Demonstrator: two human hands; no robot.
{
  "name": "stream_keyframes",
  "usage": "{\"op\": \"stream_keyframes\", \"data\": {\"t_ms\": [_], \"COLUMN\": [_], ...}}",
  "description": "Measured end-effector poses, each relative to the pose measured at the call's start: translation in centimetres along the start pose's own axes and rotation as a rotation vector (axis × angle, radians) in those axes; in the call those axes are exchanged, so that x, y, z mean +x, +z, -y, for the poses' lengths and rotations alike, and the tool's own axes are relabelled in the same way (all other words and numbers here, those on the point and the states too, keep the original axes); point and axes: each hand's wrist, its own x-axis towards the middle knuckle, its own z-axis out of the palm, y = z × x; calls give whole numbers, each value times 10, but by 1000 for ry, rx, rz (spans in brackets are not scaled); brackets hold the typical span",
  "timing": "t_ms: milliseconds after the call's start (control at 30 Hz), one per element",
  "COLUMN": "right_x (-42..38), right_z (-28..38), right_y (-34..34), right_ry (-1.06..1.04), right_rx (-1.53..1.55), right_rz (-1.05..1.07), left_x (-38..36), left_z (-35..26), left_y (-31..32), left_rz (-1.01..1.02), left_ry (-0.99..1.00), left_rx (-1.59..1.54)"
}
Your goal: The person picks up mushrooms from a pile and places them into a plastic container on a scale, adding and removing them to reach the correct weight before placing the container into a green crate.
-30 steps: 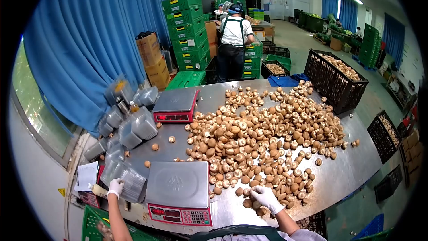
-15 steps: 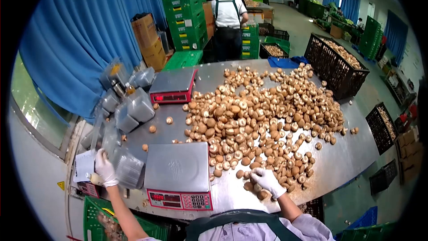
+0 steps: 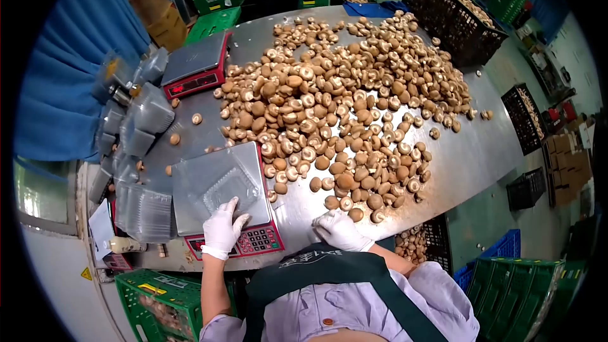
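A clear plastic tray (image 3: 229, 185) lies on the plate of the near red scale (image 3: 183, 206). My gloved left hand (image 3: 221, 228) is at the tray's near edge, with thumb and fingers apart; whether it grips the rim is hard to tell. My gloved right hand (image 3: 342, 229) is over the metal table's front edge, its fingers curled together, their contents hidden. Beyond it spreads a large heap of brown mushrooms (image 3: 354, 114), with a few loose ones just ahead of that hand.
Stacked clear trays (image 3: 144, 212) stand left of the near scale. A second red scale (image 3: 196, 63) sits farther back. A black crate of mushrooms (image 3: 453, 19) is at the back right. Green crates (image 3: 158, 304) stand below left.
My left hand has moved right from the tray stacks to the near scale, where a clear tray now lies. My right hand has drawn back from the mushrooms. The view has tilted down.
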Motion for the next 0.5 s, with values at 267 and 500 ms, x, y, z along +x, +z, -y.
{"op": "stream_keyframes", "data": {"t_ms": [267,500], "right_x": [20,34], "right_z": [-30,-53], "right_y": [-39,-65], "right_ry": [97,284], "right_rx": [-311,-378], "right_rz": [-375,-83], "left_x": [8,23], "left_z": [-62,-111], "left_y": [-6,84], "left_rz": [-448,219], "left_ry": [296,78], "left_rx": [-437,-1155]}}
